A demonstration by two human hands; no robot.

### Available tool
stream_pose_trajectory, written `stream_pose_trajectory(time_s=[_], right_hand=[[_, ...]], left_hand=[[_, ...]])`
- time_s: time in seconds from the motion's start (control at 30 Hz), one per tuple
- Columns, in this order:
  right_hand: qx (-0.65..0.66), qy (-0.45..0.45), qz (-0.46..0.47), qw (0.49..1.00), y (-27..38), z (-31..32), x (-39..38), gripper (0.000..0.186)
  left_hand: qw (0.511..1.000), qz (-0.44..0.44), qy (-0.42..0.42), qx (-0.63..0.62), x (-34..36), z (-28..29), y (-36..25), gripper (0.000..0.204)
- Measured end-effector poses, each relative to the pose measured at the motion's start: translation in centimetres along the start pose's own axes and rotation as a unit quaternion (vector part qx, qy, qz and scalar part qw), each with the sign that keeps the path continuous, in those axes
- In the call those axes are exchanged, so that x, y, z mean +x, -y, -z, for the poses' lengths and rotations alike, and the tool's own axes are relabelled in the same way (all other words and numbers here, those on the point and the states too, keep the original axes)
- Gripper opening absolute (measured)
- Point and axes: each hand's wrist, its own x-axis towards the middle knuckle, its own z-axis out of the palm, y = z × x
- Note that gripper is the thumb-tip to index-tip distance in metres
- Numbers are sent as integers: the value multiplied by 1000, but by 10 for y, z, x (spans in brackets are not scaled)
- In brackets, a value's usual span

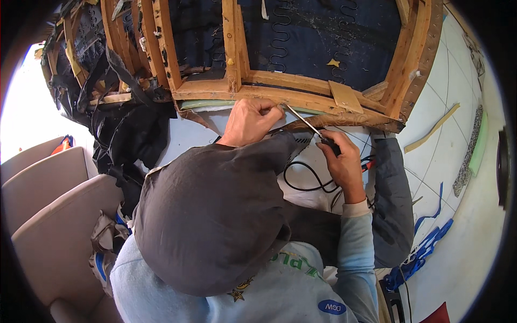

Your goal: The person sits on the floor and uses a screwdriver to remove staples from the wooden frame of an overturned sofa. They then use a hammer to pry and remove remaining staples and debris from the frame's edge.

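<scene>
My right hand grips the black handle of a screwdriver, whose long metal shaft slants up to the lower rail of a stripped wooden furniture frame. Beside its tip my left hand is closed, knuckles up, at the rail; what its fingers pinch, if anything, is hidden. A torn brown strip runs along the rail's edge, and pale green padding shows under it at the left. The frame holds springs over dark fabric. A black cable loops below my hands.
Torn black fabric hangs at the left, near beige upholstered panels. On the tiled floor at right lie a tan strip, speckled and green foam strips and blue straps. My dark-trousered leg is at right.
</scene>
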Motion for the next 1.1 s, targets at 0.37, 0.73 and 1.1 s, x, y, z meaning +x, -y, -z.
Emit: stream_pose_trajectory(time_s=[0.37,0.73,1.1], right_hand=[[111,32,-109,987,-10,-28,-17,25],[302,145,-261,905,-21,-41,-13,35],[415,186,-396,798,-7,-61,-12,69]], left_hand=[[998,29,62,14,2,3,-3,33],[983,48,95,-147,3,-25,19,39],[974,98,56,-196,4,-28,7,41]])
